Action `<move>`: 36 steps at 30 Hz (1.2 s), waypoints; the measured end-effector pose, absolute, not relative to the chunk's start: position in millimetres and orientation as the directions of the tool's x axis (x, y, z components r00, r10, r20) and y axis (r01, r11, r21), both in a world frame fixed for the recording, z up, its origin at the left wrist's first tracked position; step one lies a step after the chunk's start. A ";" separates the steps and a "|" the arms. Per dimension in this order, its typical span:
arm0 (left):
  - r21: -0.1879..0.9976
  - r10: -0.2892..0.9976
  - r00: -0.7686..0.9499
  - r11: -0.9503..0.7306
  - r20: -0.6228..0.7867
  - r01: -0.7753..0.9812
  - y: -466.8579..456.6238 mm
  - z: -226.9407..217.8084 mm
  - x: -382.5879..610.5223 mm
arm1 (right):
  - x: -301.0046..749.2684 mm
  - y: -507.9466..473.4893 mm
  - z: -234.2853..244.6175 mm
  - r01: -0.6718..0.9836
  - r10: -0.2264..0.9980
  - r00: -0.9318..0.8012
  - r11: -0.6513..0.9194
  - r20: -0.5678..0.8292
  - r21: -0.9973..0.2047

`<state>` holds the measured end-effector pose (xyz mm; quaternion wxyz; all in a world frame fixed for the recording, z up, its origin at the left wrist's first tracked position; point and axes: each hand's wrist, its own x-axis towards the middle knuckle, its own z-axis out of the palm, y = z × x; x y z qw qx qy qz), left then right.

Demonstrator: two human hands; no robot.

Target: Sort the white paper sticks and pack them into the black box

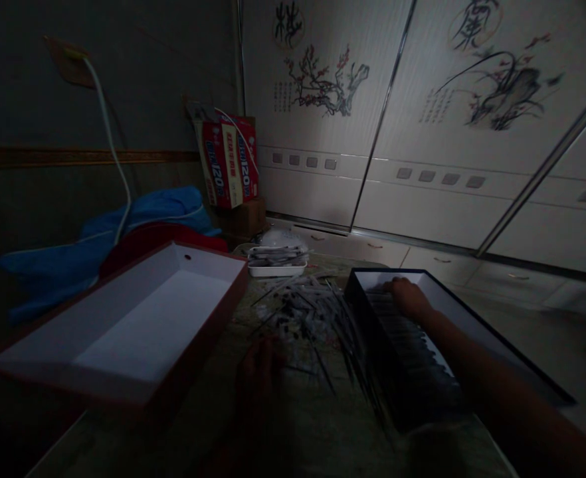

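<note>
My right hand (408,299) reaches into a dark box (373,345) on the right, its fingers closed at the far end of a row of slim dark pen-like sticks (412,345). What they pinch, if anything, is hidden. Low in the middle, my left hand (260,365) is in deep shadow with fingers curled together; I cannot make out anything in them. Just beyond it spreads a loose pile of thin pale and dark sticks (317,299) with small black pieces (288,309) among them. More long dark sticks (353,345) lie along the box's left side.
An open box with white insides (148,318) stands on the table's left. At the back, a white tray (277,269) holds pale packets. Behind are a blue cloth (158,209), a red carton (230,162) and white cabinet doors (313,192). A white cable (108,133) hangs at left.
</note>
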<state>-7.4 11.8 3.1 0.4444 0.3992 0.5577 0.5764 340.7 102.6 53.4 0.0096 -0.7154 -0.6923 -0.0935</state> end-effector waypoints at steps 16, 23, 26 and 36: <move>0.993 0.961 -0.270 -0.084 0.057 -0.089 13.3 -3.1 -8.0 | 189.6 -51.8 58.4 0.831 0.893 0.005 0.246 0.449 -0.499; 0.991 0.964 -0.254 -0.106 0.082 -0.080 16.8 -8.0 -8.9 | 163.5 -2.8 14.1 0.942 0.976 0.149 -0.090 0.161 -0.324; 0.991 0.966 -0.247 -0.096 0.072 -0.088 18.9 -13.1 -9.1 | 162.6 13.9 17.8 0.960 0.957 0.241 -0.211 0.164 -0.182; 0.990 0.971 -0.229 -0.098 0.073 -0.099 20.5 -21.6 -8.2 | 165.3 14.6 13.7 0.954 0.949 0.291 -0.279 0.119 -0.108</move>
